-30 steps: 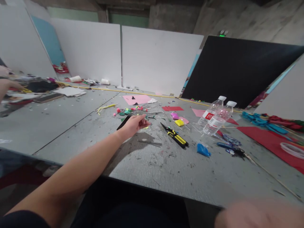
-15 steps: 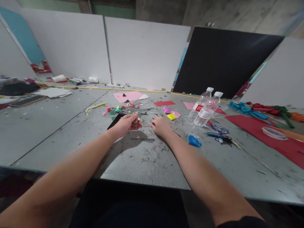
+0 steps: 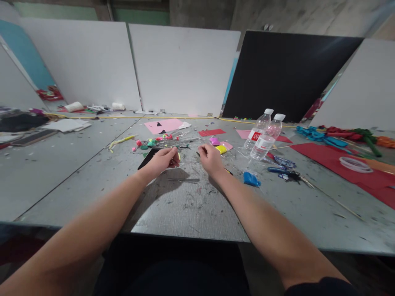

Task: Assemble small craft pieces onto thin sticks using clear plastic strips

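Both hands now out over the craft mess on the grey table (image 3: 191,205)

Since a second ago the right hand (image 3: 210,158) has come in beside the left hand (image 3: 162,159), which pinches something thin; can't tell what. The right hand's fingers are curled, grip unclear, covering the yellow-handled cutters (image 3: 228,172) just right of the left hand. White and black boards (image 3: 182,70) stand behind the table.

Single head view, forward-down over table (image 3: 191,205), wide, near.
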### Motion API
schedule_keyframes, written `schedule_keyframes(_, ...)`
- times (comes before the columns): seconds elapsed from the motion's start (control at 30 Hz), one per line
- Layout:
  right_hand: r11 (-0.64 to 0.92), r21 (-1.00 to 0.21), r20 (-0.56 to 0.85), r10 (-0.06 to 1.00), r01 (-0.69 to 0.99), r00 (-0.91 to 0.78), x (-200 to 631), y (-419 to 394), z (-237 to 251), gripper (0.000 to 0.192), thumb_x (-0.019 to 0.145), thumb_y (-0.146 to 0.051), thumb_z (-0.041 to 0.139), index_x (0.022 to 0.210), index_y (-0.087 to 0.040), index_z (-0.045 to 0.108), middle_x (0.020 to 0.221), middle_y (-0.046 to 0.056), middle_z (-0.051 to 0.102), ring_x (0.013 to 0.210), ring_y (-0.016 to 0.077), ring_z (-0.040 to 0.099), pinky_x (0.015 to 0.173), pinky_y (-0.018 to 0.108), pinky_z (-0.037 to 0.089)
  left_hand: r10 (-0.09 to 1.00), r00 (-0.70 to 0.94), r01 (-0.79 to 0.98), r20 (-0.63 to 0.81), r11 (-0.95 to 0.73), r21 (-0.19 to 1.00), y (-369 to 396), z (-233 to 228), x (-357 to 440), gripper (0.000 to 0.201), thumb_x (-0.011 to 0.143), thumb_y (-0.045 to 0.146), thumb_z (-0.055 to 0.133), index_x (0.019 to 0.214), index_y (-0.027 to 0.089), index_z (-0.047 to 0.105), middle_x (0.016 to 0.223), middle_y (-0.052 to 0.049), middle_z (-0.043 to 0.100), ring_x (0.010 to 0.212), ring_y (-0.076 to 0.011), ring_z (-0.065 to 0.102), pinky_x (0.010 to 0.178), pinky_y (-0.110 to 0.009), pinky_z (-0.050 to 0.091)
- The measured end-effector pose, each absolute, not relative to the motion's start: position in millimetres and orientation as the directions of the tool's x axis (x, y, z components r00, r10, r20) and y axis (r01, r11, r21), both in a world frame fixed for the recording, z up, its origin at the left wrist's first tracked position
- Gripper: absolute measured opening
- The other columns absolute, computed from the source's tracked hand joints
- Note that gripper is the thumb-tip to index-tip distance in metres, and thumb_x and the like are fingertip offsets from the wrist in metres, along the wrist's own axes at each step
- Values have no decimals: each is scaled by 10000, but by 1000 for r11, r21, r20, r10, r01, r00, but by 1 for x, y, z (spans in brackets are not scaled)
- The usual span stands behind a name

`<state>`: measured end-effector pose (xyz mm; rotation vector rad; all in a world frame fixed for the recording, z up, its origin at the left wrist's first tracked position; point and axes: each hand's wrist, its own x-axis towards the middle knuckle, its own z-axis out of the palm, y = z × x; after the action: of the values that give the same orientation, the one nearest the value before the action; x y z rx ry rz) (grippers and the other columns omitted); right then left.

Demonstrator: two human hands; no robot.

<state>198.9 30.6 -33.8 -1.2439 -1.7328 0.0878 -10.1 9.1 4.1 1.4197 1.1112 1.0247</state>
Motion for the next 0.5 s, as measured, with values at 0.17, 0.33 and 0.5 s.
schedule_keyframes(0.17, 449, -848, 436, 893, 282, -112, 182, 16, -38, 285, 870, -500, 603, 836, -217, 617, 590, -24, 581, 474, 146, 543, 493, 278, 452, 925, 377, 202, 37, -121, 972, 6, -4, -4, 376, 898, 503, 626, 725, 169, 628, 710, -18, 636, 621, -125, 622, 653, -272, 509)
schedule_keyframes(0.33, 421, -902, 399, 896, 90, -193, 173, 13, -42, 410, 742, -598, 722, 804, -204, 627, 678, -1, 667, 473, 112, 543, 444, 253, 479, 879, 467, 300, 94, -258, 918, 9, -6, -5, 373, 895, 502, 611, 727, 169, 626, 728, -25, 646, 661, -142, 636, 685, -293, 521)
schedule_keyframes(0.5, 442, -891, 399, 873, 108, -279, 175, 10, -41, 414, 740, -581, 756, 835, -186, 678, 724, 19, 705, 526, 118, 575, 472, 252, 510, 865, 488, 404, 117, -343, 848, 13, -4, -11, 413, 902, 541, 569, 717, 176, 625, 679, -36, 674, 681, -162, 633, 685, -294, 510)
